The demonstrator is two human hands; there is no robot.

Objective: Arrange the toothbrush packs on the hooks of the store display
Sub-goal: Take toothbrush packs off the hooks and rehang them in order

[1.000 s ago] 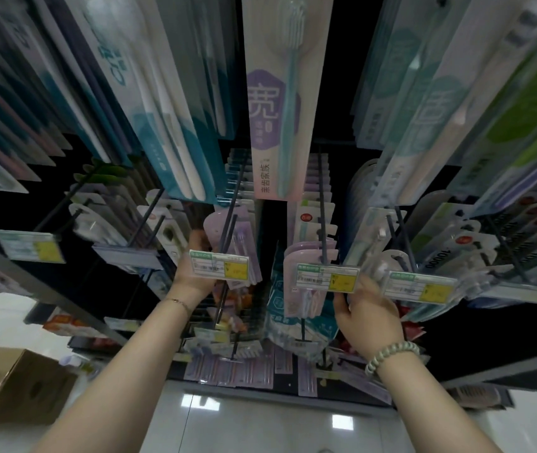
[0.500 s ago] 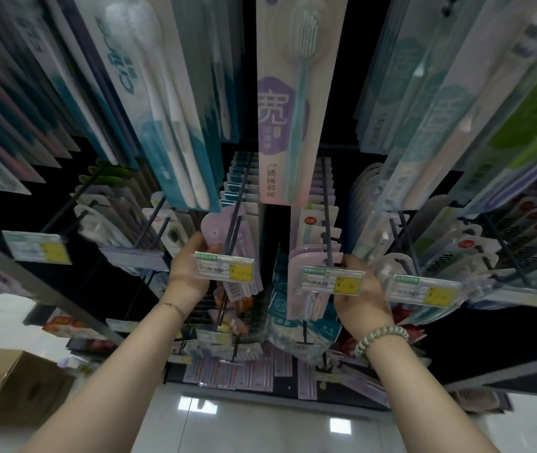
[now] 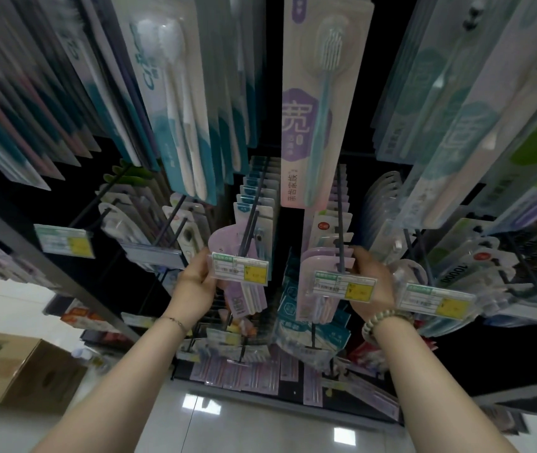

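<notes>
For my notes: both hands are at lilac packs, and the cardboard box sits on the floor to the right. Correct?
No: the head view shows the cardboard box on the floor to the left. The left hand and right hand are at lilac packs.

A box (image 3: 22, 371) sits, apparently floor-level, left of packs (image 3: 321, 266) hanging on hooks (image 3: 339, 223).

- 2 forearms: bare, raised, well apart.
- Left hand (image 3: 195, 282): fingers curled, gripping left lilac pack (image 3: 228, 238).
- Right hand (image 3: 373, 286): fingers curled, gripping right lilac pack (image 3: 317, 261).
</notes>
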